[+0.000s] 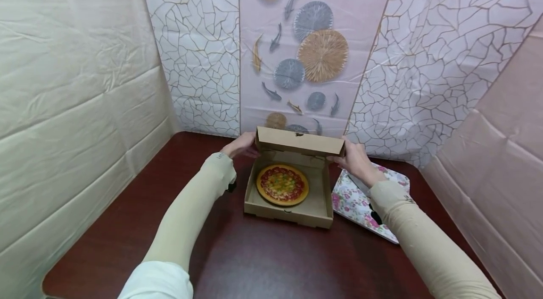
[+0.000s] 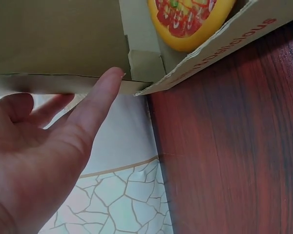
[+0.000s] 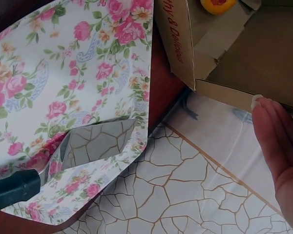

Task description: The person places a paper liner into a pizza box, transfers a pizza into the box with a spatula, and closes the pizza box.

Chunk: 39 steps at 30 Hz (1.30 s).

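A brown cardboard pizza box (image 1: 288, 216) stands on the table with its lid (image 1: 299, 141) raised at the back. Inside lies a round toy-like pizza (image 1: 282, 185) with a yellow crust and red topping. My left hand (image 1: 243, 145) holds the lid's left side; in the left wrist view, fingers (image 2: 100, 95) rest along its edge. On the lid's other side, my right hand (image 1: 356, 160) grips the edge, with fingertips (image 3: 258, 103) against the cardboard in the right wrist view. Part of each hand is hidden by the lid or cut off.
Right of the box lies a white floral tray or board (image 1: 354, 200), partly under my right forearm. On it is a shiny metal server blade (image 3: 100, 141) with a dark handle (image 3: 14, 190). The dark red table (image 1: 271, 261) meets a patterned cloth wall (image 1: 199, 77) behind.
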Each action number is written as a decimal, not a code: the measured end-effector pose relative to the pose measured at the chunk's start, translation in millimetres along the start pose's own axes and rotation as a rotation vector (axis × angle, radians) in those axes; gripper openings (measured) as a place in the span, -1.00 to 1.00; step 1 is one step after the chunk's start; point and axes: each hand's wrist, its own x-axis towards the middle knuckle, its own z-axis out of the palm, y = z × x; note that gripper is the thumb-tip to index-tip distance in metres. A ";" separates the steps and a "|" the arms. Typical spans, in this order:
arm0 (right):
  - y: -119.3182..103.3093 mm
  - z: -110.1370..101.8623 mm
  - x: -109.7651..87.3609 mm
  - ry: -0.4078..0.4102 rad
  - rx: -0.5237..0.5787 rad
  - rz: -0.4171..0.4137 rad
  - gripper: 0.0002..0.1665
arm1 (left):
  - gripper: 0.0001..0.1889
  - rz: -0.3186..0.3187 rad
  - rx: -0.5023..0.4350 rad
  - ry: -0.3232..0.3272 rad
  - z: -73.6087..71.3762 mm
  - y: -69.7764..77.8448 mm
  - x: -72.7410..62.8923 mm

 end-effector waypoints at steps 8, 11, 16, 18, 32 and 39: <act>-5.7 -7.7 0.6 -0.106 -0.005 -0.007 -0.35 | -0.42 -0.036 -0.005 -0.073 -8.5 -0.9 -2.5; -5.6 -12.2 1.8 -0.143 0.004 -0.032 -0.39 | -0.44 -0.035 0.012 -0.091 -12.0 1.8 -5.6; -5.1 -15.2 3.8 -0.183 0.043 -0.085 -0.42 | -0.51 -0.017 0.018 -0.095 -14.3 5.2 -13.2; -5.4 -15.5 3.9 -0.207 0.091 -0.093 -0.38 | -0.55 -0.007 0.007 -0.101 -13.9 5.9 -15.3; 0.2 -18.9 -4.9 -0.377 0.619 0.245 -0.41 | -0.62 -0.025 -0.014 -0.057 -6.8 9.1 -14.5; -8.6 -29.8 -4.4 -0.428 0.646 0.406 -0.19 | -0.73 -0.034 0.036 -0.046 -2.6 14.9 -14.5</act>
